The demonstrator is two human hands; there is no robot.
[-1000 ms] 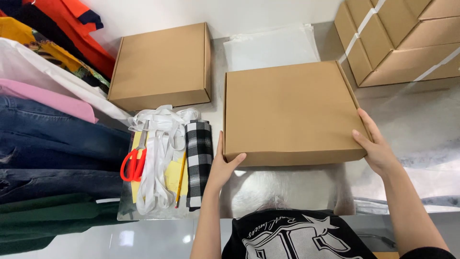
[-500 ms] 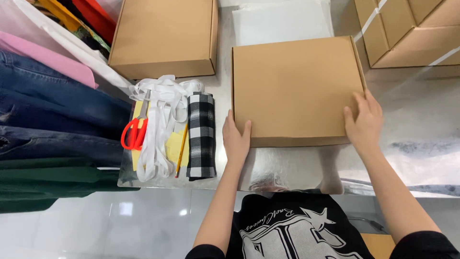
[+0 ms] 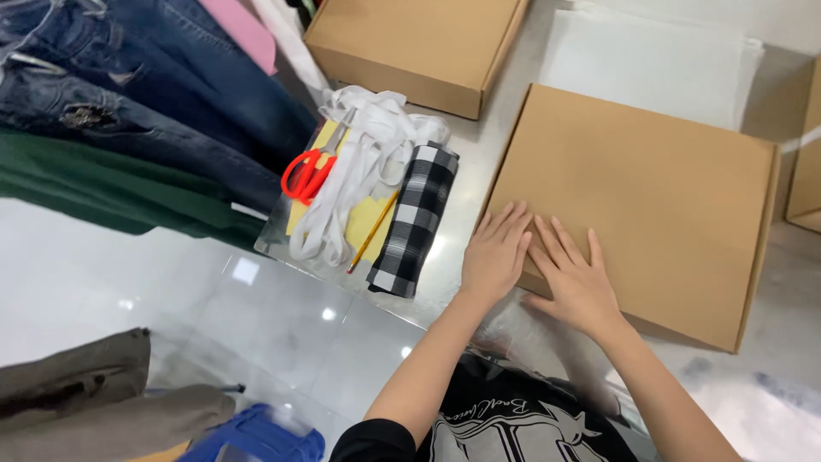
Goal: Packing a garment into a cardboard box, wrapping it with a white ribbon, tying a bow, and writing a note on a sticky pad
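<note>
Brown cardboard box (image 3: 650, 197) closed; both hands' fingers (image 3: 505, 227) spread flat on lid, gripping nothing.

bright, even overhead light — glare spots on the glossy floor (image 3: 248, 272); soft shadows, slight blur at the lower edge.

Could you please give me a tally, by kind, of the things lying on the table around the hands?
Flat brown cardboard boxes: 3
Red-handled scissors: 1
Yellow pencil: 1
Black-and-white checked folded cloth: 1
White ribbon bundle: 1
White flat sheet stack: 1
Total: 8
</note>
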